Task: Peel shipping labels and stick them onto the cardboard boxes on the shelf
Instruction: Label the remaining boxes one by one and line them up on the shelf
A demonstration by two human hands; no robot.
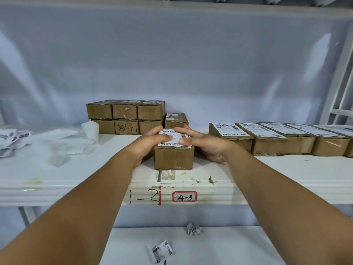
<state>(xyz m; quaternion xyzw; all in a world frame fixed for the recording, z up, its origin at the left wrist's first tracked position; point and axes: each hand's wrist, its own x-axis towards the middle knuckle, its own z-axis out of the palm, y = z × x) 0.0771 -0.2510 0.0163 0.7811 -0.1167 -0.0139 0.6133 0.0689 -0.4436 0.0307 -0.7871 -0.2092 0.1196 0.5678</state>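
Atop the box [172, 158], the label [172, 144] lies under flat fingers of left grip [150, 140] and right grip [203, 143].

Inspection finding: both forearms [286, 197] bare along their whole visible length. Left hand [152, 139] and right hand [202, 142] likewise bare, fingers [183, 130] uncovered.

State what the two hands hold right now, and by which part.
Nothing is gripped. The left hand and right hand press flat onto the white shipping label atop the brown cardboard box, one from each side.
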